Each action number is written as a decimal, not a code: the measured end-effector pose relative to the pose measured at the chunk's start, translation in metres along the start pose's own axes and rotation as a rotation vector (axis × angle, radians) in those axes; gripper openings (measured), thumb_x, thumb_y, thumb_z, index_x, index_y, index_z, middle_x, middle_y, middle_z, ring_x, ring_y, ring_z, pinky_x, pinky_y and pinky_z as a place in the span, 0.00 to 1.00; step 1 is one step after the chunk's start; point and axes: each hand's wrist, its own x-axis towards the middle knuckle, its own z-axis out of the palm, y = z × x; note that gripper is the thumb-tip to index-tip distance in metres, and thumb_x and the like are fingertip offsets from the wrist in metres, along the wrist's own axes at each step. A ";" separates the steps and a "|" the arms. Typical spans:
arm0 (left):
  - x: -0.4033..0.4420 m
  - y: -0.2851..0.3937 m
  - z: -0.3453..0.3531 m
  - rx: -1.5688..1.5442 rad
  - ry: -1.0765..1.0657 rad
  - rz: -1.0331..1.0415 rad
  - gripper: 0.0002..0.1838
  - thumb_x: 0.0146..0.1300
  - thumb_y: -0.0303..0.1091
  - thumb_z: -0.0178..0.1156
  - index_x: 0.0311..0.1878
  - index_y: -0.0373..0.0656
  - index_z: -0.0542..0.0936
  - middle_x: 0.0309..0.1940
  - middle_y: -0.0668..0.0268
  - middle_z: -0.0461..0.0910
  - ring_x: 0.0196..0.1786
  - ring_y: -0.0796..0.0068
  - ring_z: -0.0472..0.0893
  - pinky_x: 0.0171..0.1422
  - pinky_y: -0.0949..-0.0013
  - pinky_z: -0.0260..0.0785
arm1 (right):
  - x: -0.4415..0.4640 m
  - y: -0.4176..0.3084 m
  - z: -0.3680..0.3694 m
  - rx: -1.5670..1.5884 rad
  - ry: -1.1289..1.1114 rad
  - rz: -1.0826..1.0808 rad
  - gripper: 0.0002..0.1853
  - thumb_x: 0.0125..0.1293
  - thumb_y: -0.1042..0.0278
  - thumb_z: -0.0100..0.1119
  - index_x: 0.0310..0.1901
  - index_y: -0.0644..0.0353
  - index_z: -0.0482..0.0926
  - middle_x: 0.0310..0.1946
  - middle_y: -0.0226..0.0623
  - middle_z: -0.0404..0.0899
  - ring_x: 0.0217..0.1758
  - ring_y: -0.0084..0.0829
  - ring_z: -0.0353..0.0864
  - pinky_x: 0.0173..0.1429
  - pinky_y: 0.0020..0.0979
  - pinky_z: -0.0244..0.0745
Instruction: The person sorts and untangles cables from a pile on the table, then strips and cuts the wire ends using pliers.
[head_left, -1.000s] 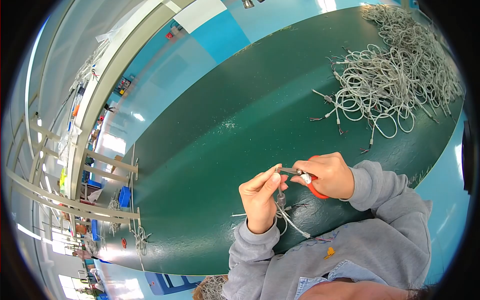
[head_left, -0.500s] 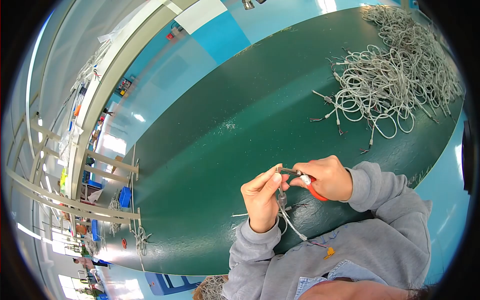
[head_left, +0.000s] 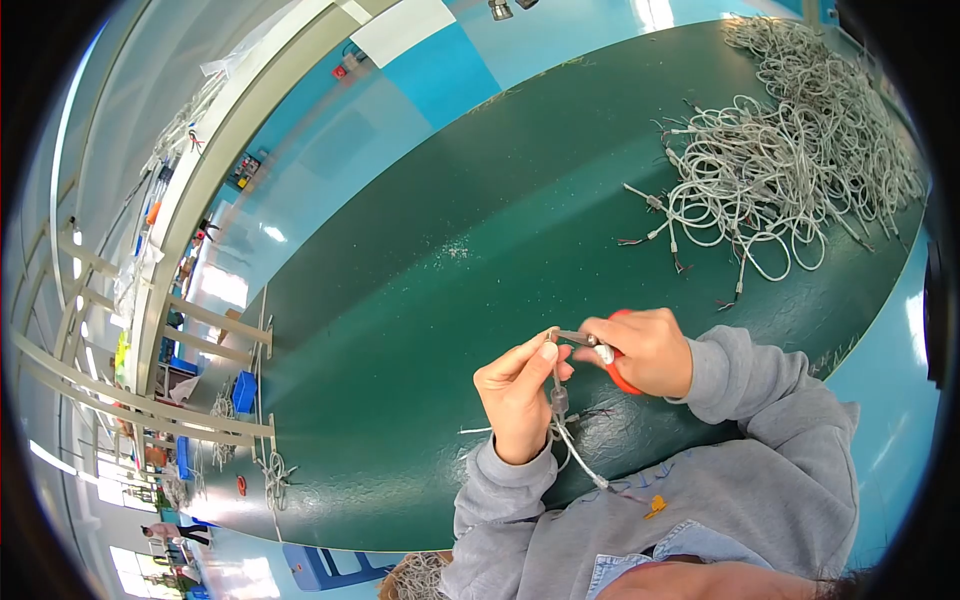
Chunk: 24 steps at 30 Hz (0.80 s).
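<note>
My left hand (head_left: 515,395) is closed in a pinch on the end of a grey cable (head_left: 560,402), which hangs down past my fingers with a thicker moulded piece along it. My right hand (head_left: 645,352) is wrapped round red-handled scissors (head_left: 625,375) with something white around the pivot. Their metal blades point left and meet the pinched cable end at my left fingertips. Whether the blades are fully closed is too small to tell. Another cable end with thin loose wires hangs in front of my grey sweatshirt (head_left: 690,500).
A large heap of grey cables (head_left: 800,170) covers the far right of the green table (head_left: 400,370). White scraps (head_left: 455,250) lie mid-table. At the left stand a metal frame (head_left: 200,425) and a blue bin (head_left: 245,392). Another person (head_left: 175,532) is far off at lower left.
Both hands have shifted slightly left in view, my right hand a little more, with the scissors still at the cable end. My grip on both things looks the same.
</note>
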 end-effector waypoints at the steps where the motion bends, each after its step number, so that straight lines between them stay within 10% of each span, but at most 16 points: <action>1: 0.000 0.000 0.000 -0.002 0.002 0.000 0.09 0.56 0.20 0.59 0.41 0.29 0.80 0.29 0.56 0.81 0.27 0.72 0.79 0.31 0.74 0.74 | -0.001 0.001 -0.001 -0.220 0.046 -0.052 0.09 0.52 0.70 0.65 0.34 0.62 0.77 0.17 0.39 0.71 0.16 0.31 0.71 0.21 0.28 0.65; 4: -0.001 -0.002 0.003 0.017 0.026 0.028 0.09 0.56 0.20 0.59 0.40 0.29 0.80 0.29 0.56 0.81 0.28 0.71 0.80 0.31 0.73 0.74 | -0.001 0.004 -0.002 -0.659 0.138 -0.161 0.09 0.54 0.68 0.66 0.33 0.62 0.77 0.18 0.39 0.73 0.18 0.30 0.72 0.22 0.27 0.65; 7: -0.008 -0.005 0.000 -0.017 -0.006 0.040 0.08 0.57 0.21 0.59 0.40 0.30 0.81 0.31 0.56 0.81 0.29 0.70 0.81 0.31 0.73 0.74 | 0.010 0.006 -0.006 0.062 0.078 0.122 0.09 0.56 0.67 0.64 0.33 0.62 0.77 0.15 0.36 0.71 0.17 0.24 0.71 0.21 0.24 0.64; 12: -0.005 0.003 0.000 -0.100 -0.014 -0.062 0.09 0.57 0.21 0.59 0.41 0.31 0.80 0.34 0.55 0.82 0.31 0.70 0.81 0.31 0.74 0.74 | 0.025 0.008 -0.042 0.107 0.077 0.232 0.11 0.61 0.61 0.60 0.32 0.61 0.78 0.14 0.31 0.70 0.18 0.17 0.71 0.20 0.21 0.62; 15: -0.004 -0.002 -0.002 -0.117 -0.039 -0.085 0.09 0.58 0.21 0.59 0.42 0.31 0.80 0.35 0.56 0.82 0.31 0.71 0.81 0.31 0.73 0.74 | 0.025 -0.013 -0.052 0.542 -0.326 0.590 0.15 0.64 0.56 0.56 0.31 0.62 0.78 0.14 0.28 0.69 0.16 0.15 0.68 0.20 0.18 0.62; 24: -0.005 -0.001 -0.004 -0.143 -0.089 -0.079 0.09 0.59 0.22 0.58 0.43 0.31 0.80 0.37 0.55 0.81 0.32 0.72 0.81 0.32 0.73 0.75 | 0.022 -0.018 -0.046 0.854 -0.623 0.637 0.14 0.65 0.61 0.55 0.37 0.66 0.79 0.13 0.27 0.69 0.15 0.16 0.67 0.20 0.19 0.61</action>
